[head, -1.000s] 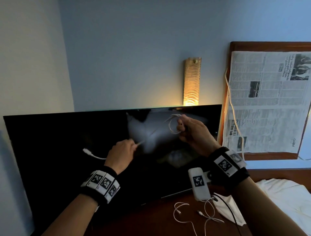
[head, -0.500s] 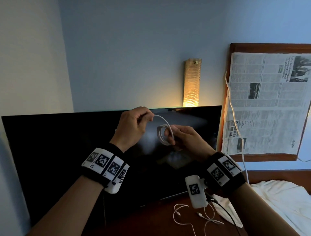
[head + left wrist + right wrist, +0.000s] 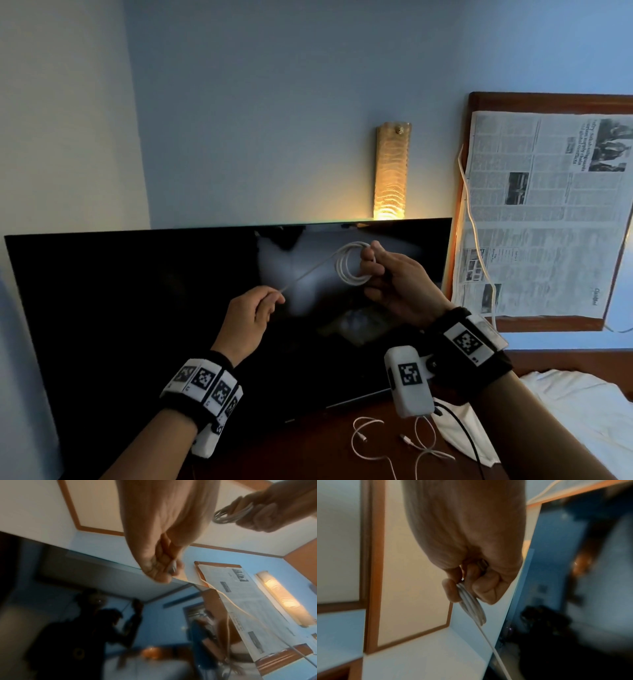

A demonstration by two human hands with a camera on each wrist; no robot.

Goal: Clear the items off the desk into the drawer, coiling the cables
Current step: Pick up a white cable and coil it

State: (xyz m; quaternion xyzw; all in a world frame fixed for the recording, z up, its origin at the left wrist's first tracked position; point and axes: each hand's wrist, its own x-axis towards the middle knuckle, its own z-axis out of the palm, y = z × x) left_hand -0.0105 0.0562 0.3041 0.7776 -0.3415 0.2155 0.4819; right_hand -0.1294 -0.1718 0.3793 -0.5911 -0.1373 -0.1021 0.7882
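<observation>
The right hand (image 3: 400, 284) has its fingers (image 3: 452, 591) curled, thumb pinching one white cable (image 3: 352, 263) wound in several loops. A straight run of it slants down to the left hand (image 3: 250, 322), whose fingers (image 3: 161, 563) are closed tight, pinching the free end. Below both wrists, on the dark wooden worktop (image 3: 308, 452), lies one more loose white cable (image 3: 387, 445) beside a white cloth (image 3: 459, 435). Behind the fingers stand one black screen (image 3: 137, 308), one lit wall lamp (image 3: 392, 171) and one newspaper sheet (image 3: 548, 212).

Smooth white plastic cable (image 3: 352, 267), glossy black screen (image 3: 137, 308), polished wood desk (image 3: 318, 455).
</observation>
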